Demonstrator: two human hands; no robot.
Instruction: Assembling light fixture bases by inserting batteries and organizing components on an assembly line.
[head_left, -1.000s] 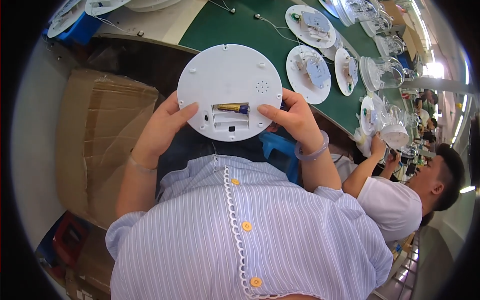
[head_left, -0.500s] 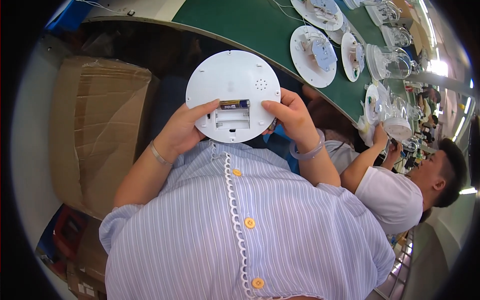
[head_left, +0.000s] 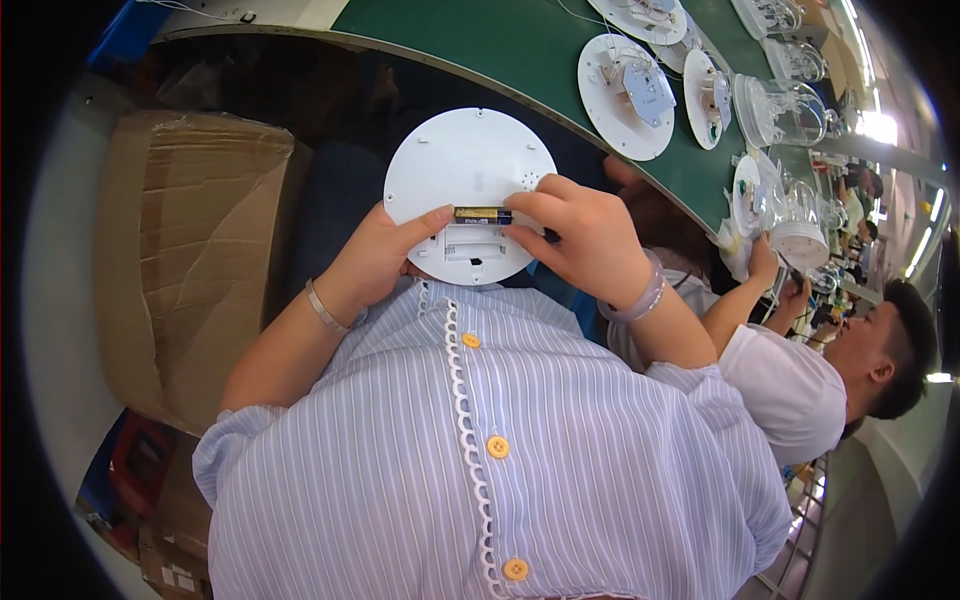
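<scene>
A white round plastic base (head_left: pixel 450 160) faces up in front of my chest, its battery compartment (head_left: pixel 475 250) showing. One dark AA-type battery (head_left: pixel 482 216) lies in the upper slot; the slots below it show no battery. My left hand (head_left: pixel 375 255) is closed on the base's left edge, thumb pressing by that battery's left end. At the battery's right end are the index finger and thumb of my right hand (head_left: pixel 590 235), pinched close together. A dark object, apparently another battery (head_left: pixel 551 236), shows between the right hand's fingers, mostly hidden.
A green table (head_left: pixel 450 50) runs across the top, holding white discs with circuit parts (head_left: pixel 625 100) and clear domes (head_left: pixel 780 110). A large cardboard box (head_left: pixel 190 270) stands at my left. On the right a co-worker (head_left: pixel 790 390) in white handles a dome.
My right hand has moved from the base's right edge inward to the battery's right end. The base has shifted slightly right and tilted; my left hand still holds it.
</scene>
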